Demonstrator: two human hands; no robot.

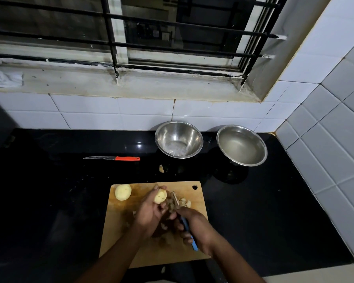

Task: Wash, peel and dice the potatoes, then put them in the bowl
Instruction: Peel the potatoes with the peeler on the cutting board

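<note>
While the left hand (149, 213) gripped the potato (160, 196), the right hand (196, 229) clasped the peeler (184, 219); short, light strokes away from the fingers looked safest.

This is a home kitchen. A black stone counter (49, 190) runs into a corner of white wall tiles (325, 139) beneath a barred window (151, 33), and on it sit a wooden chopping board (198, 193), two steel bowls (179, 139) and an orange-handled knife (112, 158).

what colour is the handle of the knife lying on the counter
Orange-red, seen in the head view: knife.
</note>
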